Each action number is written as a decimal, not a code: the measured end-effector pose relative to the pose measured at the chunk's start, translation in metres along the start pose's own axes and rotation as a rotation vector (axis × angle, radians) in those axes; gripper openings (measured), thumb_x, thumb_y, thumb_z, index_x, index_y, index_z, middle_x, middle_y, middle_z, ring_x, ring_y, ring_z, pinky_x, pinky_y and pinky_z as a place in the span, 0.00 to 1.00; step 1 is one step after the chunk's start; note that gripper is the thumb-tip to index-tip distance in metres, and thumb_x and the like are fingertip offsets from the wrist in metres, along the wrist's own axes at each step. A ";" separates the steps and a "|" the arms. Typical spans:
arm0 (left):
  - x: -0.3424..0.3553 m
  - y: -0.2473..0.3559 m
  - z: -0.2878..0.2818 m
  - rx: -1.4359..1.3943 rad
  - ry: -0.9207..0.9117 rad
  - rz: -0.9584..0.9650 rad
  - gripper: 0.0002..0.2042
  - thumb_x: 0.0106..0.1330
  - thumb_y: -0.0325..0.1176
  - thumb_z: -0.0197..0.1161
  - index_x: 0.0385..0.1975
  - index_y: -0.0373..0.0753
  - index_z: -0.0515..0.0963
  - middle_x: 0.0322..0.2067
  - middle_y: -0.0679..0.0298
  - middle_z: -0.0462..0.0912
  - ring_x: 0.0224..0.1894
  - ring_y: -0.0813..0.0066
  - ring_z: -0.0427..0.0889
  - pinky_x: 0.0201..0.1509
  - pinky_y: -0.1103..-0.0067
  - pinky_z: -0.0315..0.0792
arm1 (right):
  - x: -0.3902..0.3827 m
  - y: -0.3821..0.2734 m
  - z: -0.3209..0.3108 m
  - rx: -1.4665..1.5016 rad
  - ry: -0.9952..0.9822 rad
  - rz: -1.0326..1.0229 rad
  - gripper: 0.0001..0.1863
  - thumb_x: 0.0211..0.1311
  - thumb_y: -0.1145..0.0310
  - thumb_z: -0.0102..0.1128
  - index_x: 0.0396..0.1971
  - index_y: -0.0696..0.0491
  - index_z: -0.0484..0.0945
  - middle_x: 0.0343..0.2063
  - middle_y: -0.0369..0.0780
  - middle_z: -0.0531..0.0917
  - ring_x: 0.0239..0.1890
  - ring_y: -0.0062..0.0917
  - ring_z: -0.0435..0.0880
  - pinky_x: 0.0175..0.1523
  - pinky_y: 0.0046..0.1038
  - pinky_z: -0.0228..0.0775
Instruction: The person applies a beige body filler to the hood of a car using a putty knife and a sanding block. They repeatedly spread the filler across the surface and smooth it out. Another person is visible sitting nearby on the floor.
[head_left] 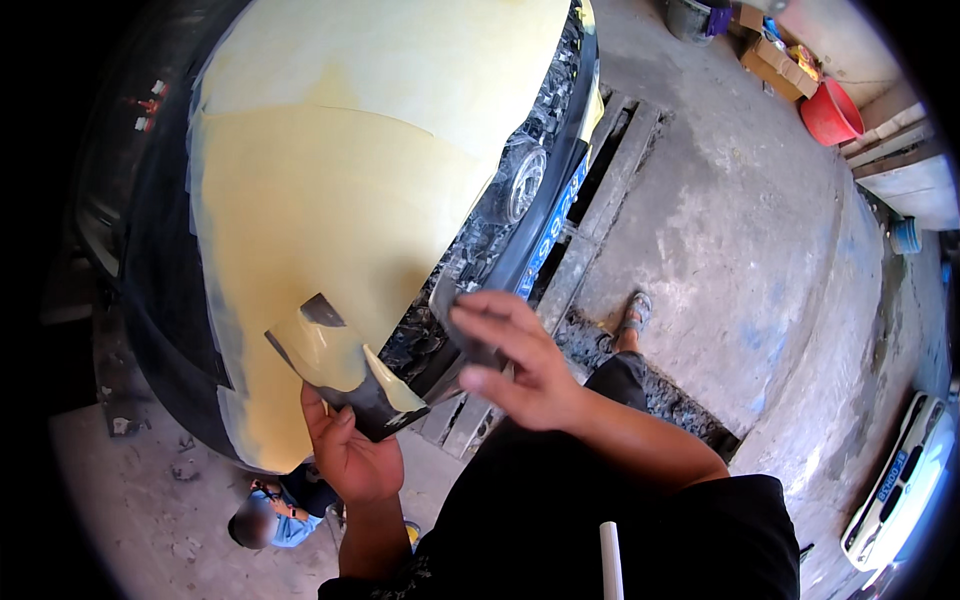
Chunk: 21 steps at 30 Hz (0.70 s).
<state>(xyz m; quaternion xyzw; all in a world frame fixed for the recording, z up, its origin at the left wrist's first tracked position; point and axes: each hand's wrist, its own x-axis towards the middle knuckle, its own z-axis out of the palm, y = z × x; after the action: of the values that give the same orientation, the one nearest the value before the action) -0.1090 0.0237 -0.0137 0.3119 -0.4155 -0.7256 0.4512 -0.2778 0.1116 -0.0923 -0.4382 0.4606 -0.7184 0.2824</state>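
Note:
Spread over a car hood (320, 190) is a coat of pale yellow filler, with uneven edges on its left side. My left hand (358, 460) grips the lower edge of a dark mixing board (378, 415), just above the hood's near end. Smears of wet yellow putty (322, 355) lie on that board. To its right, my right hand (530, 375) has its fingers closed on a dark flat putty spreader (455, 320), partly smeared by motion. Board and spreader are close together over the car's front edge.
The car's open front shows a headlight (525, 185) and a blue plate (555, 225). A floor grate (610, 180) runs beside it. A person (285, 510) crouches at lower left. A red bucket (830, 112), a cardboard box (775, 70) and a white car (900, 480) stand right.

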 end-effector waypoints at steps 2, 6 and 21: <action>0.002 -0.004 0.007 -0.023 -0.038 0.005 0.31 0.55 0.22 0.46 0.63 0.31 0.54 0.61 0.52 0.62 0.64 0.61 0.62 0.68 0.65 0.56 | -0.003 -0.019 -0.003 0.293 -0.269 -0.084 0.25 0.56 0.67 0.64 0.54 0.55 0.73 0.53 0.45 0.69 0.58 0.35 0.66 0.60 0.32 0.59; 0.007 -0.001 0.011 -0.008 -0.114 0.066 0.30 0.56 0.22 0.45 0.64 0.33 0.54 0.61 0.53 0.62 0.64 0.61 0.61 0.69 0.64 0.54 | -0.010 0.010 -0.020 -0.448 -0.255 -0.178 0.23 0.51 0.67 0.66 0.49 0.54 0.77 0.54 0.45 0.69 0.55 0.40 0.68 0.59 0.38 0.61; 0.002 0.010 -0.003 0.005 -0.012 0.094 0.31 0.54 0.23 0.47 0.63 0.31 0.54 0.61 0.52 0.61 0.65 0.60 0.60 0.69 0.65 0.52 | 0.073 0.010 -0.035 -1.270 0.085 0.110 0.22 0.57 0.65 0.51 0.54 0.47 0.70 0.53 0.39 0.69 0.47 0.43 0.68 0.42 0.45 0.66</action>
<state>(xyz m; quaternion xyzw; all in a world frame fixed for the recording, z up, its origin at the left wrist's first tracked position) -0.1034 0.0183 -0.0068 0.2892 -0.4342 -0.7043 0.4814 -0.3424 0.0627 -0.0807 -0.4671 0.8292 -0.3065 -0.0144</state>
